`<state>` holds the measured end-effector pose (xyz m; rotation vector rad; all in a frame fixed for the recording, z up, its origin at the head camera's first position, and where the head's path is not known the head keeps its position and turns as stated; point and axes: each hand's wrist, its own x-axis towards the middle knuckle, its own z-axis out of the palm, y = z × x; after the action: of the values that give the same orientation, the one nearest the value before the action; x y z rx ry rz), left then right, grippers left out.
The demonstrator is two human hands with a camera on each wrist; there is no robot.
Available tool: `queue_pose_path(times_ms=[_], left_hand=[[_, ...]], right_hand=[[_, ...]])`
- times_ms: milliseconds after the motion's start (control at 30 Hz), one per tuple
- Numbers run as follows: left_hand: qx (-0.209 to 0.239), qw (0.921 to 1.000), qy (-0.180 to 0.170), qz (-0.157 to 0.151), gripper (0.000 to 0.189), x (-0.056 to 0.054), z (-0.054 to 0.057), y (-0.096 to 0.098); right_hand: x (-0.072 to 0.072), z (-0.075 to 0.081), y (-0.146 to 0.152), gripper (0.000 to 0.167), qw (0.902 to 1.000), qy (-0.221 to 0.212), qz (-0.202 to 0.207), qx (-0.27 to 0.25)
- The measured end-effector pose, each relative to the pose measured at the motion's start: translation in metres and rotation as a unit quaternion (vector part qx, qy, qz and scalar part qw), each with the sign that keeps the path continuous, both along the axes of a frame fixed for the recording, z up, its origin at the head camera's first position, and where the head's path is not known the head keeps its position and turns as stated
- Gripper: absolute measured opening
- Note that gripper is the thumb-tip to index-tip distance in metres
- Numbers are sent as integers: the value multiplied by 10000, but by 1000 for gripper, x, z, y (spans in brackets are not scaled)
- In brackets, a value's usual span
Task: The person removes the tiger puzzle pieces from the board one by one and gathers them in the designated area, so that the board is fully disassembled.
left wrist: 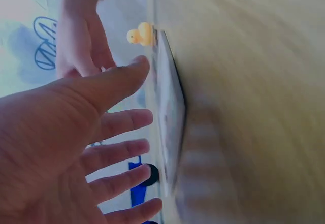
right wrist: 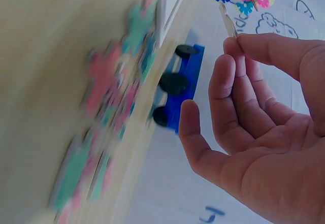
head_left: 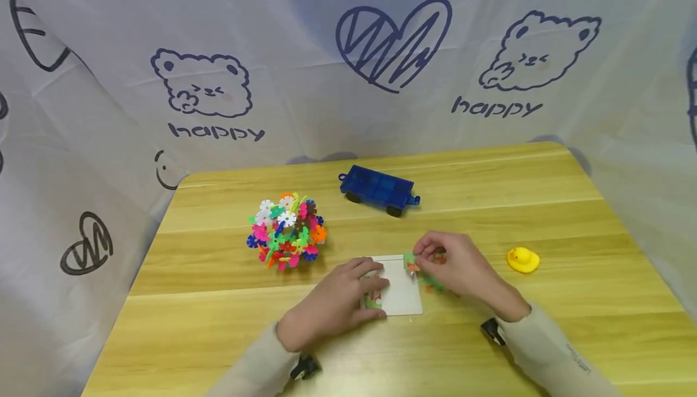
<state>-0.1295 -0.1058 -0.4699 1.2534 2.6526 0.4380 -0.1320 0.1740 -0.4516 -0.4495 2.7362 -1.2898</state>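
Observation:
My right hand (head_left: 454, 267) pinches a small jigsaw piece (head_left: 411, 262), green and orange, between thumb and finger. In the head view the piece overlaps the top right corner of a white puzzle tray (head_left: 402, 297). Edge-on, the same jigsaw piece (right wrist: 228, 21) shows thin in the right wrist view. My left hand (head_left: 340, 297) lies over the tray's left side with fingers spread and nearly straight. Under and beside those fingers, a few fitted pieces (head_left: 373, 301) show along the tray's left edge, partly hidden by the hand.
Loose jigsaw pieces (right wrist: 104, 76) lie on the wooden table (head_left: 218, 330) right of the tray, partly beneath my right hand. A blue toy wagon (head_left: 378, 187) stands behind, a ball of colourful flower-shaped pieces (head_left: 285, 233) at left, and a yellow rubber duck (head_left: 523, 259) at right.

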Motion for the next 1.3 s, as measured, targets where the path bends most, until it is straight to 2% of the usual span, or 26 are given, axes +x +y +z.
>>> queue_pose_path(times_ms=[267,433,700,867,1100,1300], left_hand=[[-164,9996,-211,-6,62,-7,-2,1],[-279,9995,-109,81,63,-8,-2,4],[-254,9995,-148,72,63,-9,-1,4],[-294,9993,-219,98,63,-9,-2,4],[-298,9992,-228,147,64,-6,-4,4],[-311,9992,-174,155,66,-8,-3,4]], right_hand=[[24,1,28,9,9991,99,-334,230],[36,-1,41,11,9992,48,-317,259],[52,-5,66,15,9990,167,-345,244],[57,-9,80,16,9987,88,-369,344],[55,-8,94,10,9951,-165,-633,745],[56,-9,96,10,9967,-220,-498,596]])
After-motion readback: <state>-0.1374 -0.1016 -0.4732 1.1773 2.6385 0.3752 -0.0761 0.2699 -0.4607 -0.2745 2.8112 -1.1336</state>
